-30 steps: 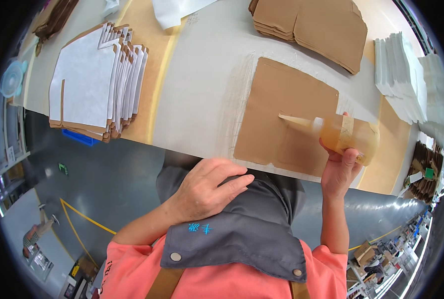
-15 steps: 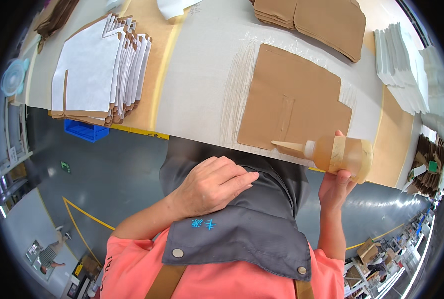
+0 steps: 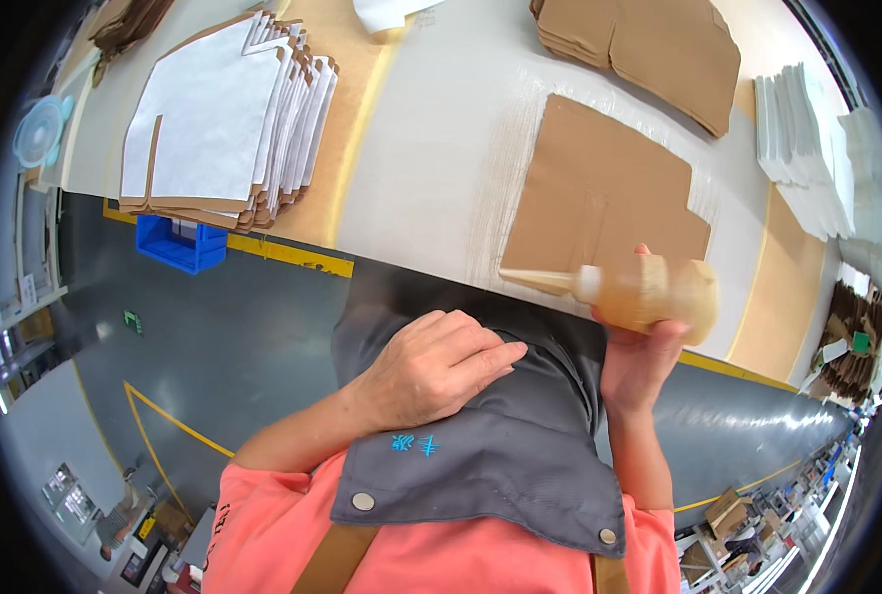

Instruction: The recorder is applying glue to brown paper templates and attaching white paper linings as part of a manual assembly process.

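Note:
My right hand (image 3: pixel 639 361) is wrapped round a squeeze bottle (image 3: pixel 659 297) of amber liquid, blurred by motion. The bottle lies nearly level, and its long pointed nozzle (image 3: pixel 540 280) points left, over the near edge of a brown sheet (image 3: pixel 609 188). I cannot tell whether the tip touches the sheet. That sheet lies flat on the table, with a stepped notch on its right side. Against the front of my grey apron (image 3: pixel 481 445), my left hand (image 3: pixel 441 366) rests with its fingers curled together; nothing shows in them.
White-faced brown sheets (image 3: pixel 213 119) are stacked at the left of the table (image 3: pixel 421 178). More brown sheets (image 3: pixel 649 49) lie at the far side, and white sheets (image 3: pixel 802 148) at the right. Below the table's left edge sits a blue bin (image 3: pixel 182 247). Dried streaks surround the flat sheet.
My right hand has moved left with the squeeze bottle, so the nozzle is now near the sheet's left front corner. My left hand stays against the apron. The whole view has shifted slightly.

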### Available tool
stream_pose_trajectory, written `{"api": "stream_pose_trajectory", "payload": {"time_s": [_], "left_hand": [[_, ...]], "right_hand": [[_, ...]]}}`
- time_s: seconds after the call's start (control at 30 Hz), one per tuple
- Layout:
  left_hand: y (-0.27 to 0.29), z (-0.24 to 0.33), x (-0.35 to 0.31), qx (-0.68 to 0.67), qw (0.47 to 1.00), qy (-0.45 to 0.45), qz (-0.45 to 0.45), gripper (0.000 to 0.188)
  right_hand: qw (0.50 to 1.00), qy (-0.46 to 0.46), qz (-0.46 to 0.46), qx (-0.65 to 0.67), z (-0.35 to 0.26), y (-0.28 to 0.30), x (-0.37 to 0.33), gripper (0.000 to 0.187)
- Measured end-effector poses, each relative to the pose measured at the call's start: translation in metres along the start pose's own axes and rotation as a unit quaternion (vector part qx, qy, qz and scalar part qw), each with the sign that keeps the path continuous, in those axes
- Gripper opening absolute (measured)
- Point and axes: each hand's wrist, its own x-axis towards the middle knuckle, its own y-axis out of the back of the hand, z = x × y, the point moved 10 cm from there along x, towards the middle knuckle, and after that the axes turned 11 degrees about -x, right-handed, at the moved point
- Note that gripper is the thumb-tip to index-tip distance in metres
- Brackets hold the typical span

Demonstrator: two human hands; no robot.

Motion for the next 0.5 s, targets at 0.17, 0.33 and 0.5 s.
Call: {"api": "stream_pose_trajectory", "payload": {"time_s": [0.17, 0.33, 0.5], "left_hand": [[0.001, -0.004, 0.005, -0.007, 1.000, -0.008, 0.005, 0.031], [0.002, -0.010, 0.006, -0.008, 1.000, -0.009, 0.008, 0.025], [0.004, -0.017, 0.007, -0.012, 1.000, 0.004, 0.012, 0.025]], "right_hand": [[0.990, 0.038, -0.028, 0.134, -0.042, -0.004, 0.065, 0.062], [0.993, 0.121, -0.006, -0.008, -0.056, -0.012, 0.119, 0.049], [0.992, 0.117, -0.015, -0.053, -0.050, -0.019, 0.133, 0.048]]}}
